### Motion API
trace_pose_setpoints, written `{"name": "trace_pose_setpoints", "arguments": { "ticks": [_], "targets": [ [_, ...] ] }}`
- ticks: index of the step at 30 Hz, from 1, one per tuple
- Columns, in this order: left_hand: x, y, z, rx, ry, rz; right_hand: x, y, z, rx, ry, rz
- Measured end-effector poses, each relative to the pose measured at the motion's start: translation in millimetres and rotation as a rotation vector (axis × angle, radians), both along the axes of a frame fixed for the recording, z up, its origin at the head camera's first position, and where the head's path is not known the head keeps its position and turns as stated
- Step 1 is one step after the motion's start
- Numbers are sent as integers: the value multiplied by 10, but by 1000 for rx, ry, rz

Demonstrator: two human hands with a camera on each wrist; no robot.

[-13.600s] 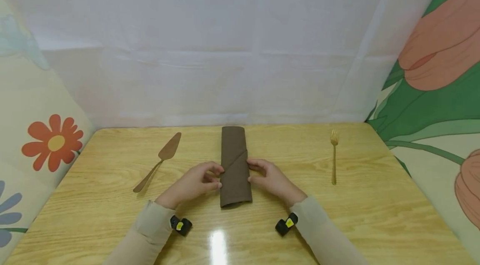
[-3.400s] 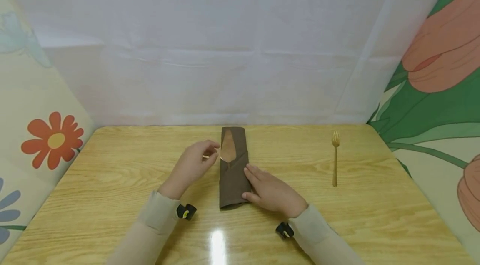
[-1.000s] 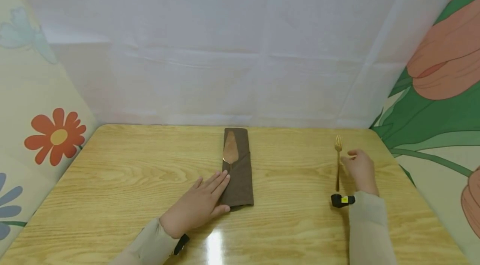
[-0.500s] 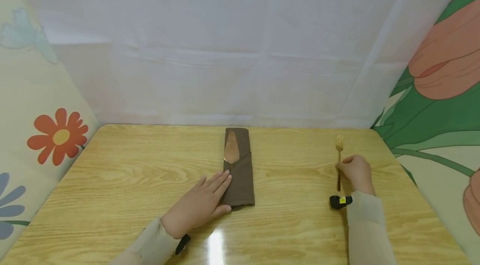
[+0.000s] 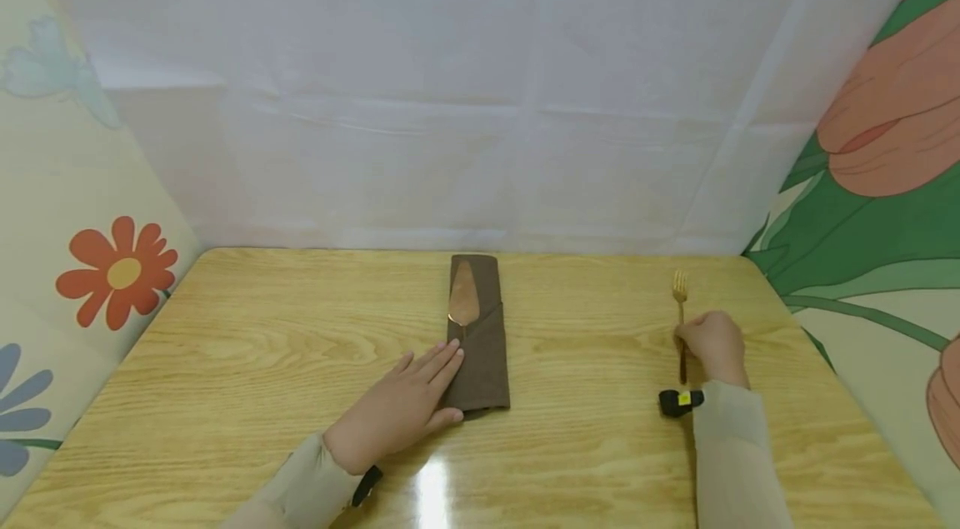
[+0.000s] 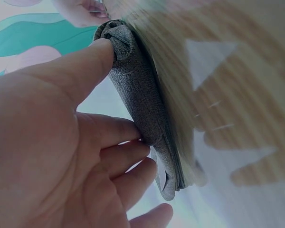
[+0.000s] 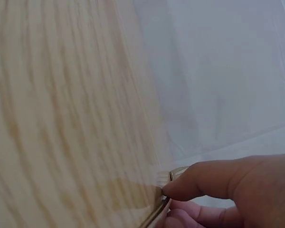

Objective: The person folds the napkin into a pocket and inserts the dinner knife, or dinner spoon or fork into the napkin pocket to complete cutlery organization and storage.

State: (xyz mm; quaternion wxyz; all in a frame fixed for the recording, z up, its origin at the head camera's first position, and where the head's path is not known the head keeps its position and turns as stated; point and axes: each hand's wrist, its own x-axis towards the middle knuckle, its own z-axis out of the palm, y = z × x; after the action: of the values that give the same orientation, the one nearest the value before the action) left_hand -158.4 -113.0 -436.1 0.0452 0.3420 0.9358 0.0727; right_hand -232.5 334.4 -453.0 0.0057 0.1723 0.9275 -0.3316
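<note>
A folded brown napkin [image 5: 480, 366] lies upright in the middle of the table in the head view. Tucked into its pocket is a copper-coloured cake server [image 5: 464, 296]; its blade shows and its handle is hidden. My left hand [image 5: 401, 408] rests with straight fingers on the napkin's lower left side, and the left wrist view shows the fingertips touching the rolled cloth [image 6: 140, 90]. Over on the right, my right hand [image 5: 716, 346] pinches a gold fork [image 5: 680, 287] by its handle, the tines pointing away. The right wrist view shows thumb and fingers [image 7: 199, 183] together on the handle.
The wooden table [image 5: 585, 446] ends at the back against a hanging white cloth [image 5: 465, 96]. Flower-printed panels [image 5: 885, 262] stand at both sides. A small black wrist camera [image 5: 681, 402] sits below my right hand, near the fork's end.
Earlier the cake server lay on the left of the table; it now sits in the napkin. My right hand moved from the napkin to the fork and took hold of it.
</note>
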Motion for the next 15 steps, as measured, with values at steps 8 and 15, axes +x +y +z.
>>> {"name": "trace_pose_setpoints", "arguments": {
  "ticks": [8, 15],
  "targets": [
    [-1, 8, 10, 1, 0, 1, -4, -16, 17, 22, -38, -1],
    [-1, 1, -2, -7, 13, 2, -1, -5, 13, -53, -44, 24]
  ]
}}
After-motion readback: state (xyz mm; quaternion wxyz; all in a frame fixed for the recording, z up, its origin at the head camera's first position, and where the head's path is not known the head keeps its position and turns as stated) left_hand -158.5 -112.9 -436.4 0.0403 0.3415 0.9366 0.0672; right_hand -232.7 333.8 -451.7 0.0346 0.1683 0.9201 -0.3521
